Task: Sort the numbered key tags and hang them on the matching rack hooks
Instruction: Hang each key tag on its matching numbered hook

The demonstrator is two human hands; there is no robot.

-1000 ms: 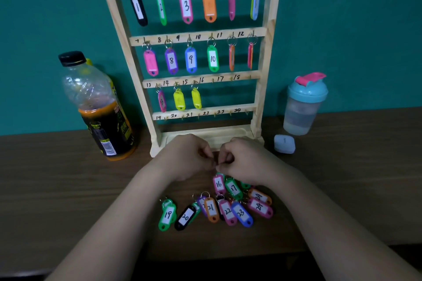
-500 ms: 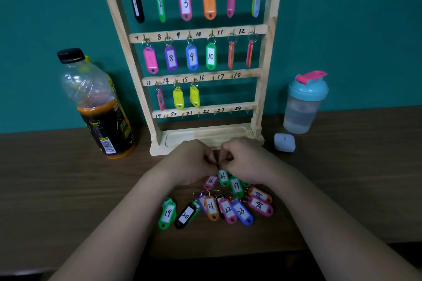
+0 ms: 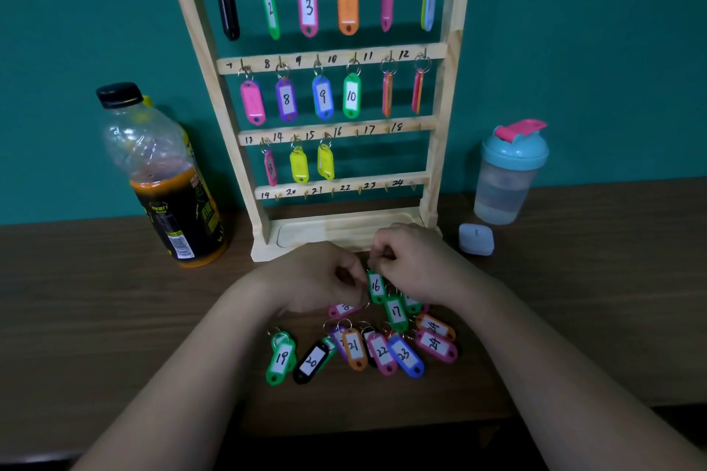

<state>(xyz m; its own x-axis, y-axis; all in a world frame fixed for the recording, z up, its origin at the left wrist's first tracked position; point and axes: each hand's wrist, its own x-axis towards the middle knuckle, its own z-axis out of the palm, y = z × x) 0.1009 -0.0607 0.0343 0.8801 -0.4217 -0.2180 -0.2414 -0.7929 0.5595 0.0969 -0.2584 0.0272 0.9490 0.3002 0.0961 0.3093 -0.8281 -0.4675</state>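
1. Up a little has come green tag 16 [image 3: 376,286]; it hangs just in front of the rack [image 3: 445,126] base.
2. By the tag's top, the left hand [image 3: 313,279] has curled fingers. I cannot tell if it grips.
3. At the rack's base, the right hand [image 3: 417,264] pinches the tag's top.
4. I think its ring may snag tag 17 [image 3: 396,314] and drag it along.

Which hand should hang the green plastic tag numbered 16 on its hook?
Right, probably: the right hand seems to pinch the green plastic tag numbered 16 at its top, below empty gold hook 16. The left hand only curls beside it.
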